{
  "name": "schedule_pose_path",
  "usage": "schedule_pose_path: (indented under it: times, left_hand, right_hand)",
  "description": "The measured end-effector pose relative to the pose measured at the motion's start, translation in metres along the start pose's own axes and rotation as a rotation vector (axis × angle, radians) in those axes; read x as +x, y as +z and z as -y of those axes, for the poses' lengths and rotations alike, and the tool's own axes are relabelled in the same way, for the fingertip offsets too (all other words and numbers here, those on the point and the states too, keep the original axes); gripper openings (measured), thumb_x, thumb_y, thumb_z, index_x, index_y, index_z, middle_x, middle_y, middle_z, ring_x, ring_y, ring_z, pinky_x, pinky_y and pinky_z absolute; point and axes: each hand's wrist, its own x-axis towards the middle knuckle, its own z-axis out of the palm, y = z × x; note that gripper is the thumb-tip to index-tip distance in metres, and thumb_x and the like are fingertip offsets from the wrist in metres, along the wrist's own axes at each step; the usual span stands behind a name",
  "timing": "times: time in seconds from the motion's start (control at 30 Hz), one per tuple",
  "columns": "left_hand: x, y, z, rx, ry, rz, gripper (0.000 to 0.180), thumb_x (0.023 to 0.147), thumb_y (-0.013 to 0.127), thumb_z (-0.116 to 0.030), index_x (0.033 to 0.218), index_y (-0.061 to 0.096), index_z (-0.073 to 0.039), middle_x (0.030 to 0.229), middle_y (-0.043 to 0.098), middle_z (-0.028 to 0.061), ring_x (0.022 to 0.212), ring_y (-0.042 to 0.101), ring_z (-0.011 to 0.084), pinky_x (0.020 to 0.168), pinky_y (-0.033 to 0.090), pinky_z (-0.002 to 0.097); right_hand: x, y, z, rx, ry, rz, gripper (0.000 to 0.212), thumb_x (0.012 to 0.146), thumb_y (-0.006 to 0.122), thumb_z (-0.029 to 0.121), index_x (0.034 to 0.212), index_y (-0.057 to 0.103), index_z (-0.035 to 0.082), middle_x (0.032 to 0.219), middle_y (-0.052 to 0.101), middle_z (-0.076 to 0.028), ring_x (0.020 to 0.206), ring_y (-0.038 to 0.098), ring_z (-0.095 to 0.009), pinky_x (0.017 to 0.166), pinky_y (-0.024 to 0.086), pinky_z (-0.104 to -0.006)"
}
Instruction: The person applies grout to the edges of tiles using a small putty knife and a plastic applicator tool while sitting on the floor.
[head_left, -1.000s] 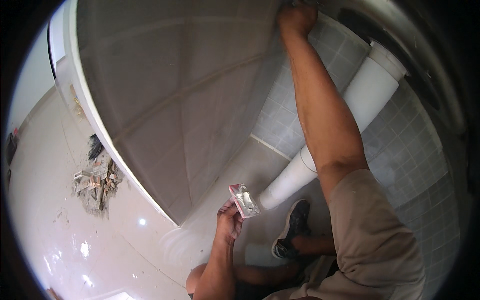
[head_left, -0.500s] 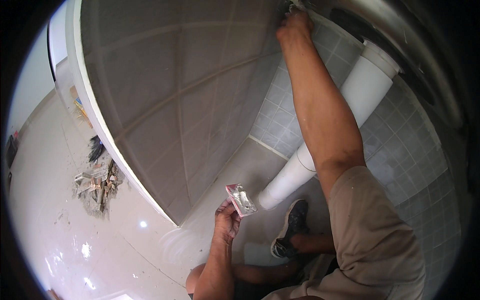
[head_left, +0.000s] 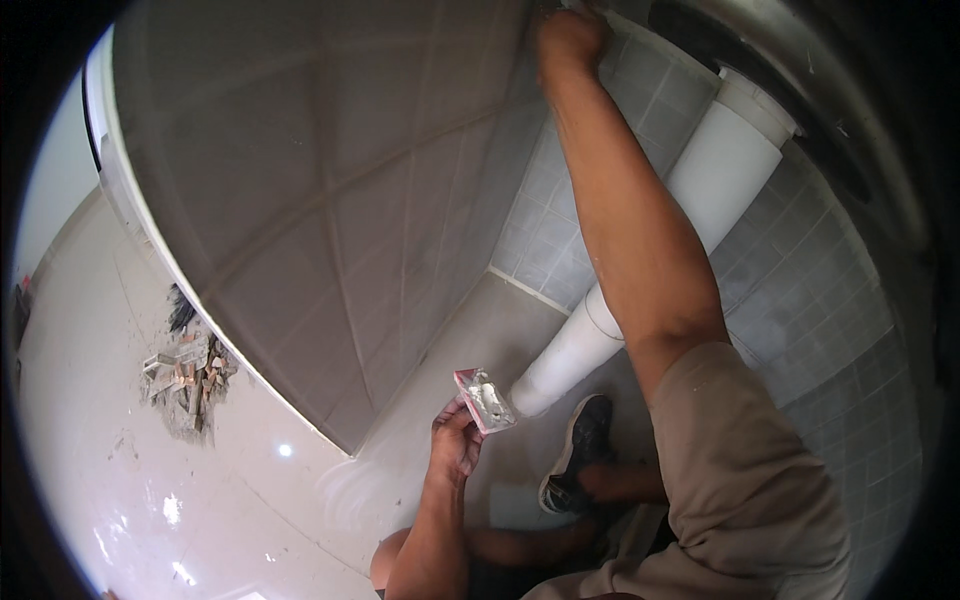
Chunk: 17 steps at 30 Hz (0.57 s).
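Low in front of me, my left hand [head_left: 456,440] grips a small, flat, reddish-edged rectangular holder [head_left: 473,388] by its edge. A lump of whitish paste [head_left: 489,404] lies on it. My right arm stretches up to the top of the view, where my right hand [head_left: 572,42] is closed in the corner beside the brown tiled wall [head_left: 330,190]. Something pale shows at its fingertips, cut off by the frame edge, and I cannot make out what it is.
A thick white pipe [head_left: 725,170] slants down to the floor [head_left: 270,500] beside my right arm. Behind it stands a grey small-tiled wall [head_left: 545,220]. A pile of rubble [head_left: 190,385] lies at left beyond the wall's pale edge. My dark shoe [head_left: 582,450] is near the pipe's foot.
My right hand has shifted slightly up and left, nearer the frame's top edge. The view has moved a little. My left hand still holds the holder in nearly the same place.
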Motion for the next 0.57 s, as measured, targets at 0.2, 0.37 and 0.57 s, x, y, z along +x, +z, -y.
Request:
schedule_pose_path:
  times: [0.2, 0.37, 0.57]
  left_hand:
    - [-0.002, 0.009, 0.002, -0.013, 0.005, -0.014, 0.036, 0.093, 0.055, -0.005, 0.128, 0.056, 0.004, 0.116, 0.068, 0.0124, 0.101, 0.069, 0.0227, 0.091, 0.057, 0.0377]
    - [-0.004, 0.006, -0.001, -0.014, 0.005, 0.006, 0.036, 0.093, 0.053, -0.004, 0.128, 0.055, 0.004, 0.117, 0.067, 0.0131, 0.101, 0.069, 0.0231, 0.092, 0.058, 0.038]
    - [-0.001, 0.011, 0.0, -0.098, -0.013, -0.026, 0.032, 0.09, 0.058, 0.002, 0.121, 0.061, 0.004, 0.107, 0.071, 0.0133, 0.093, 0.072, 0.0224, 0.08, 0.062, 0.0345]
  right_hand:
    - [0.018, -0.018, -0.006, 0.73, 0.983, 0.081, 0.041, 0.087, 0.056, 0.02, 0.126, 0.063, 0.007, 0.134, 0.06, -0.013, 0.133, 0.047, -0.03, 0.112, 0.033, -0.0428]
    - [-0.01, -0.022, 0.029, 0.746, 0.709, 0.136, 0.046, 0.086, 0.058, 0.013, 0.131, 0.062, 0.008, 0.138, 0.058, -0.009, 0.13, 0.048, -0.025, 0.115, 0.03, -0.0403]
    - [-0.007, -0.023, 0.034, 0.973, 0.537, 0.302, 0.049, 0.087, 0.058, 0.014, 0.135, 0.06, 0.01, 0.143, 0.055, -0.008, 0.137, 0.042, -0.023, 0.118, 0.024, -0.0379]
